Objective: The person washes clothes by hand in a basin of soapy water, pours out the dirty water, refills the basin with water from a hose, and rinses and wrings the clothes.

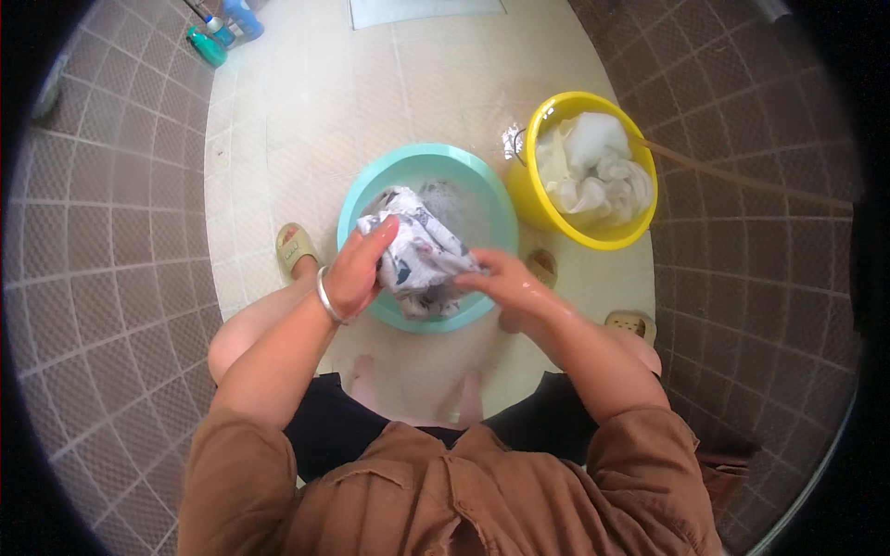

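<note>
Both my hands are on a wet, light-coloured printed cloth (425,243), stretched above a turquoise basin (419,157). My left hand (360,271), with a pale bangle at the wrist, grips the cloth's left side, its thumb lying over the top. At the right edge, my right hand (508,280) pinches the fabric between thumb and fingers. Lower folds of the cloth hang into the basin. Water with greyish suds (450,199) shows behind it. Whether the cloth is a garment I cannot tell.
A yellow bucket (528,196) of white laundry (603,181) stands right of the basin. A thin hose (742,174) runs from it along the tiled wall. Slippers (295,246) lie around the basin. Bottles, one green (206,46), stand at the far left wall.
</note>
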`<state>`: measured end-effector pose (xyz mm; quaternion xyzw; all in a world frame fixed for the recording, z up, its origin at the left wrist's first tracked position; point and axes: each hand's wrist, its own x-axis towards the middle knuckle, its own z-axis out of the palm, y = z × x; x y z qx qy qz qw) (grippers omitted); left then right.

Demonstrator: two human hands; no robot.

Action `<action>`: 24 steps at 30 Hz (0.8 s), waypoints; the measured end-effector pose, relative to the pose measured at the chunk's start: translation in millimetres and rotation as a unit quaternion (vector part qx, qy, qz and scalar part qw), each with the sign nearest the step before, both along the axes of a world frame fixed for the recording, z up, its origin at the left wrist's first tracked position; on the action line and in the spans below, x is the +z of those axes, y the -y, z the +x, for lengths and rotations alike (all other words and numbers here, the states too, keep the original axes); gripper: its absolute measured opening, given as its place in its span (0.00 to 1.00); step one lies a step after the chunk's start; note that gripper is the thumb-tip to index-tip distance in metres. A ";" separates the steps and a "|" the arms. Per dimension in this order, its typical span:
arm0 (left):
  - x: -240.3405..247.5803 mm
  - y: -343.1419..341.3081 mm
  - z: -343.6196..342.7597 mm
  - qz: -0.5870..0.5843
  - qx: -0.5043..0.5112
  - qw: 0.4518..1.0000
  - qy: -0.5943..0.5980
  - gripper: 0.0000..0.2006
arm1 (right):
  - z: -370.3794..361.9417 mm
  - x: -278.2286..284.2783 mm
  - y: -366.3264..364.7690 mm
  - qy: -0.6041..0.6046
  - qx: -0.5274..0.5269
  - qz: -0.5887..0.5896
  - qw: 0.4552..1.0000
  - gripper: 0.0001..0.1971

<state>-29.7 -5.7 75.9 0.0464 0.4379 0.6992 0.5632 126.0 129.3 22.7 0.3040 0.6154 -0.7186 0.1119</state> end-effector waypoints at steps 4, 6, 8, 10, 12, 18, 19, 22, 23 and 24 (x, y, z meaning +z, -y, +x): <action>-16.3 22.9 -29.5 -0.052 -0.015 0.966 -0.254 0.16 | 9.1 18.3 -25.9 -0.083 -0.018 -0.121 0.989 0.13; -24.7 25.4 -27.8 -0.066 0.004 0.957 -0.281 0.15 | 10.8 19.8 -27.5 -0.198 -0.043 -0.146 0.968 0.14; -36.2 24.0 -25.6 -0.106 0.025 0.968 -0.225 0.12 | 1.7 29.3 -19.4 -0.180 -0.098 -0.213 0.956 0.15; -40.2 18.8 -11.5 -0.059 0.060 0.994 -0.072 0.12 | -8.5 30.1 -11.3 -0.160 -0.155 -0.274 0.936 0.16; -41.1 9.2 5.9 -0.008 0.094 0.992 0.083 0.13 | -20.2 15.8 -8.5 -0.104 -0.233 -0.265 0.930 0.18; -69.6 10.2 17.9 0.156 0.003 0.901 0.406 0.23 | -51.0 20.7 66.0 -0.261 -0.056 0.199 0.943 0.09; -80.3 -8.5 14.9 0.108 -0.007 0.929 0.355 0.22 | -50.1 27.7 78.5 -0.300 0.042 0.258 0.917 0.09; -75.4 -21.5 40.9 0.072 0.033 0.922 0.378 0.21 | -73.4 4.8 28.6 -0.175 0.058 0.367 0.912 0.14; -73.4 -24.2 44.7 0.059 0.056 0.918 0.387 0.20 | -81.2 -1.0 17.0 -0.048 -0.043 0.320 0.945 0.16; -72.8 -25.3 45.7 0.045 0.080 0.914 0.396 0.19 | -80.7 -5.7 17.2 -0.045 -0.047 0.320 0.945 0.16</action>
